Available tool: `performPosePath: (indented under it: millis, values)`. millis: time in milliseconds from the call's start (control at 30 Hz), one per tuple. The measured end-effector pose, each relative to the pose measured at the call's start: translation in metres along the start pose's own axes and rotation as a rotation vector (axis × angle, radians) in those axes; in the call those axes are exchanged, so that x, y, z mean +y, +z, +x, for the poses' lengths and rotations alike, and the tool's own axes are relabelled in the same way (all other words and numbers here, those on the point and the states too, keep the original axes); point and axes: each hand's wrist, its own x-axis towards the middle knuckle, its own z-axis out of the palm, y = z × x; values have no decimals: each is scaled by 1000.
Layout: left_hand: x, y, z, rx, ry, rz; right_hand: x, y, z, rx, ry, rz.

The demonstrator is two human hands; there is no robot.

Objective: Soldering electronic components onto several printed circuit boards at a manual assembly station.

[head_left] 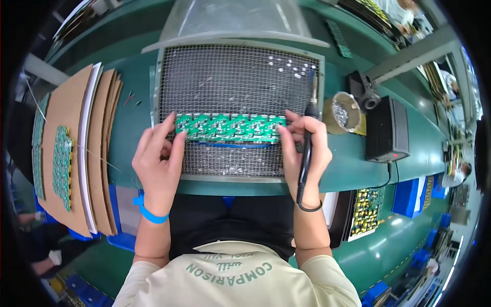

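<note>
A long green circuit board panel [230, 128], covered in small components, lies level over a wire mesh in a metal frame [215, 77]. Its left end is pinched between the thumb and fingers of my left hand [158, 153]. At the other end, the thumb and fingertips of my right hand [316, 146] grip the panel's edge. A black soldering iron [307, 148] also rests in that hand, its metal tip pointing away over the mesh. Beneath the panel's near edge a blue strip [235, 145] shows. Small shiny bits [289, 66] lie at the mesh's far right.
Right of the mesh stand a round container [341, 113] of silvery material, a black iron stand [364, 91] and a black box [387, 130]. Upright cardboard sheets [76, 148] with green boards [62, 163] are at left. A clear plastic sheet [235, 20] lies beyond the mesh.
</note>
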Motion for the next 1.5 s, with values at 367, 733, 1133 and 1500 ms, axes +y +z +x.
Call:
performPosePath:
  millis: [367,733,1133,1500]
  values:
    - [-2,1,-4,122,-15,-201,0,-12,-11,6,40,68]
    - [38,9,-54,-315,416,-118,-7,-27,-29,-5,151,535]
    - [35,19,-56,-453,390,-315,-10,-43,-39,-39,350,910]
    - [21,16,-54,-111,109,-456,6,-50,-15,69,250,735]
